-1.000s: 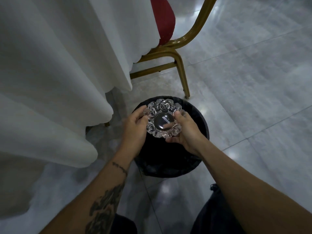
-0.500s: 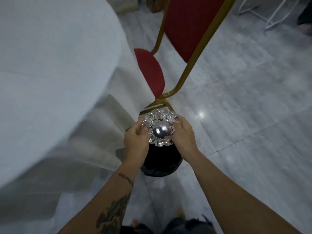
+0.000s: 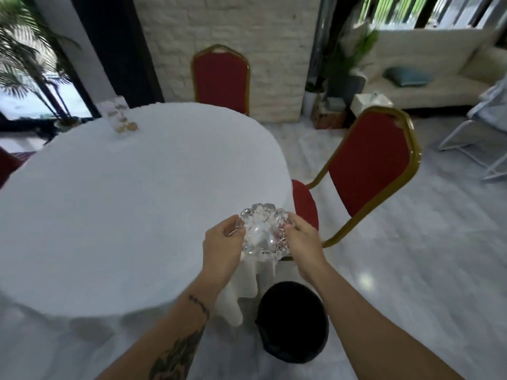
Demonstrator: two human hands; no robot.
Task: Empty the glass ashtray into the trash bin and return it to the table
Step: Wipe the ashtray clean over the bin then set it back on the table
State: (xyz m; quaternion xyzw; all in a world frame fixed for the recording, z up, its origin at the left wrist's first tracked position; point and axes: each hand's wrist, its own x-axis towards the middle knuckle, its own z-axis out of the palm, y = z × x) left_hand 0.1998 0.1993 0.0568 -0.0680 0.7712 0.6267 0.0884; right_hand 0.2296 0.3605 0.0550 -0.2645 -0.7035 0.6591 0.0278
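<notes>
A clear cut-glass ashtray [image 3: 263,233] with a scalloped rim is held in the air over the right edge of the round table [image 3: 115,204], which wears a white cloth. My left hand [image 3: 223,249] grips its left rim and my right hand [image 3: 303,246] grips its right rim. The bowl looks empty, though blur hides detail. The black trash bin [image 3: 292,320] stands on the floor below and slightly right of the ashtray, beside the hanging tablecloth.
A red chair with a gold frame [image 3: 370,176] stands right of the table, its seat tucked near the cloth. Another red chair [image 3: 220,78] stands behind the table. A small card stand [image 3: 118,117] sits at the table's far side. A pale sofa [image 3: 428,75] is at back right.
Both hands lifted the ashtray from just above the bin up to table height. The view swung up from the floor to the tabletop and room. The white stub seen in the bowl is gone.
</notes>
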